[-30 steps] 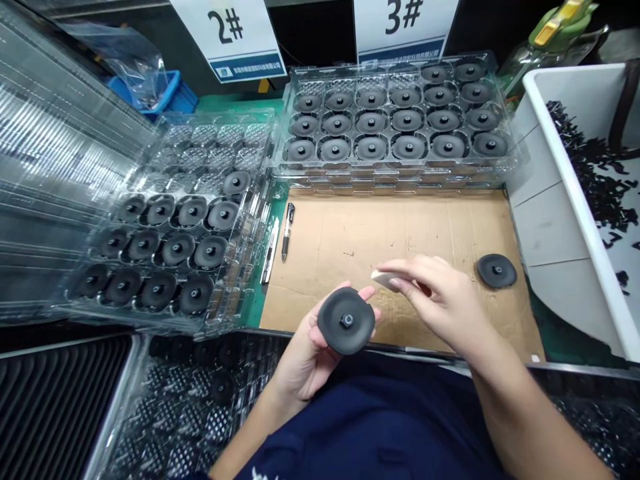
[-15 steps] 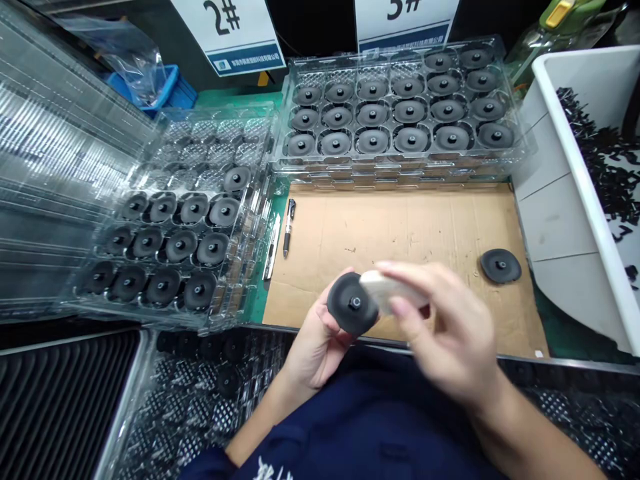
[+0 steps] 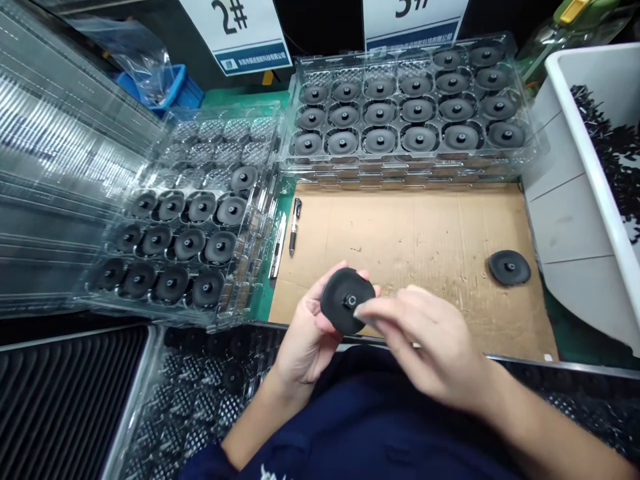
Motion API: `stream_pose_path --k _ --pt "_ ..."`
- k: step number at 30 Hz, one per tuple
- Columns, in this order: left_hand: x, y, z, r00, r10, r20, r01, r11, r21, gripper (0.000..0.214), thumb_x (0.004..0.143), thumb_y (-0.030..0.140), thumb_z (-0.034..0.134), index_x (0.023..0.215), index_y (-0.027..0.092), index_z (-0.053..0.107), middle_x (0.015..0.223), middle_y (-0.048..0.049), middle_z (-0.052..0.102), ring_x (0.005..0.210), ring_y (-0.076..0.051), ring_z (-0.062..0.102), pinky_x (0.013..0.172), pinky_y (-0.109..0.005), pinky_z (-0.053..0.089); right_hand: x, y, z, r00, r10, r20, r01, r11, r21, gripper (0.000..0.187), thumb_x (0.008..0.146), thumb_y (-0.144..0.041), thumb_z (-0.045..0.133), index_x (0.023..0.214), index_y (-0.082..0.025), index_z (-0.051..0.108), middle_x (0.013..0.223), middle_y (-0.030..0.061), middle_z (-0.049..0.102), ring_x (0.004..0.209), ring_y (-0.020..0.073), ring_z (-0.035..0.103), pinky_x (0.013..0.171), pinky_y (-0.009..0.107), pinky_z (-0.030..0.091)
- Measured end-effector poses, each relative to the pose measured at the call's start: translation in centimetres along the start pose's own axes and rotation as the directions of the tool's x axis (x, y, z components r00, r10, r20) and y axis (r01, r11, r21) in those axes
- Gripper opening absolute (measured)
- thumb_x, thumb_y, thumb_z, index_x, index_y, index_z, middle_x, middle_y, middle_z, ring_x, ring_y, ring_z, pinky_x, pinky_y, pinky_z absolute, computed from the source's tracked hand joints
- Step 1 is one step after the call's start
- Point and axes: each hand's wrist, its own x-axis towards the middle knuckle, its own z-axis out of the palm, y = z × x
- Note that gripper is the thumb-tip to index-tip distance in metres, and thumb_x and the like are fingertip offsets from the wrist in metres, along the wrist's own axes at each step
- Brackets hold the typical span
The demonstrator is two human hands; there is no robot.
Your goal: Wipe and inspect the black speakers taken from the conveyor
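A black rounded disc with a small raised stub at its centre is gripped from beneath and at the edge by my left hand. It is held tilted toward me above the front of the cardboard. My right hand is closed, its fingertips at the disc's face just beside the stub. Whatever those fingers hold is hidden and blurred. A similar black disc lies on the cardboard sheet at the right.
Clear trays of black discs are stacked at the back, and another tray stack stands at left. A pen and a thin cutter-like tool lie along the cardboard's left edge. A white bin of small black pieces stands at right.
My right hand has moved left and down onto the disc's face. The white block that showed in its fingers is no longer plainly visible. My left hand keeps its hold.
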Motion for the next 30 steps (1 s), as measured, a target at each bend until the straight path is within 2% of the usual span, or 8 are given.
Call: stream_pose_path --k 4,7,12,16,19,24,27,30 --pt "0.0 -0.5 -0.2 0.996 -0.079 -0.030 0.078 0.996 -0.035 0.054 0.063 0.043 0.076 0.111 0.023 0.063 0.106 -0.0005 0.066 0.098 -0.016 0.061 0.084 -0.020 0.049 1.2 0.8 -0.5 0.998 0.014 -0.057 -0.026 0.974 -0.225 0.025 0.091 -0.013 0.041 0.104 -0.015 0.062 0.081 0.0061 0.060 0.070 0.0158 0.047 0.065 0.032 0.037" --pt "-0.3 -0.6 0.0 0.995 -0.094 0.035 0.096 0.992 -0.075 0.046 0.066 0.040 0.075 0.106 0.021 0.064 0.109 -0.0008 0.065 0.102 -0.019 0.061 0.086 -0.022 0.049 2.6 2.1 -0.4 0.991 -0.135 -0.006 0.135 0.991 -0.014 0.026 0.093 -0.019 0.039 0.100 -0.019 0.064 0.086 0.0045 0.062 0.073 0.0149 0.051 0.068 0.031 0.040" --pt "-1.0 0.0 -0.7 0.979 -0.169 0.115 0.185 0.971 -0.150 0.062 0.064 0.043 0.075 0.119 0.023 0.056 0.127 -0.0111 0.056 0.104 -0.029 0.062 0.083 -0.032 0.053 -0.4 5.6 0.8 0.919 0.368 -0.143 -0.354 0.928 0.118 0.023 0.092 -0.021 0.045 0.108 -0.023 0.062 0.099 0.0029 0.064 0.081 0.0136 0.058 0.069 0.027 0.045" --pt "-1.1 0.0 -1.1 0.982 -0.151 0.115 0.172 0.965 -0.197 0.060 0.063 0.042 0.076 0.117 0.023 0.057 0.124 -0.0105 0.059 0.103 -0.029 0.062 0.081 -0.032 0.054 -5.2 8.0 2.8 0.850 0.527 -0.002 -0.524 0.845 0.111 0.021 0.089 -0.026 0.050 0.105 -0.023 0.063 0.100 0.0022 0.066 0.083 0.0156 0.061 0.071 0.028 0.047" --pt "-1.0 0.0 -0.8 0.981 -0.157 0.110 0.176 0.967 -0.183 0.058 0.062 0.041 0.076 0.114 0.022 0.059 0.118 -0.0082 0.063 0.104 -0.028 0.062 0.081 -0.032 0.054 -6.1 7.8 2.9 0.844 0.534 0.043 -0.535 0.839 0.102 0.019 0.088 -0.024 0.051 0.100 -0.022 0.066 0.095 0.0016 0.068 0.084 0.0164 0.062 0.071 0.028 0.048" --pt "-0.7 -0.4 0.1 0.976 -0.168 0.139 0.189 0.969 -0.157 0.058 0.062 0.039 0.077 0.114 0.022 0.060 0.111 -0.0052 0.065 0.101 -0.024 0.063 0.083 -0.030 0.053 -1.7 2.7 0.1 0.909 0.333 -0.250 -0.334 0.942 0.037 0.028 0.088 -0.018 0.052 0.114 -0.026 0.058 0.109 0.0013 0.064 0.089 0.0146 0.059 0.075 0.028 0.045" --pt "-0.6 -0.8 0.0 0.992 -0.106 0.073 0.115 0.985 -0.131 0.048 0.066 0.033 0.077 0.111 0.021 0.063 0.095 -0.0007 0.069 0.093 -0.015 0.064 0.082 -0.019 0.050 1.0 1.1 -0.6 0.991 0.008 -0.134 -0.008 1.000 0.002 0.030 0.088 -0.013 0.050 0.114 -0.025 0.059 0.103 0.0007 0.065 0.089 0.0143 0.059 0.080 0.030 0.043" --pt "-0.8 -0.9 -1.1 0.997 -0.072 0.028 0.075 0.992 -0.100 0.048 0.067 0.032 0.076 0.112 0.024 0.062 0.104 -0.0013 0.068 0.093 -0.016 0.065 0.082 -0.021 0.051 1.1 3.3 0.0 0.986 0.165 -0.016 -0.163 0.982 0.099 0.022 0.091 -0.018 0.048 0.106 -0.023 0.063 0.094 0.0005 0.066 0.081 0.0123 0.058 0.072 0.027 0.044"
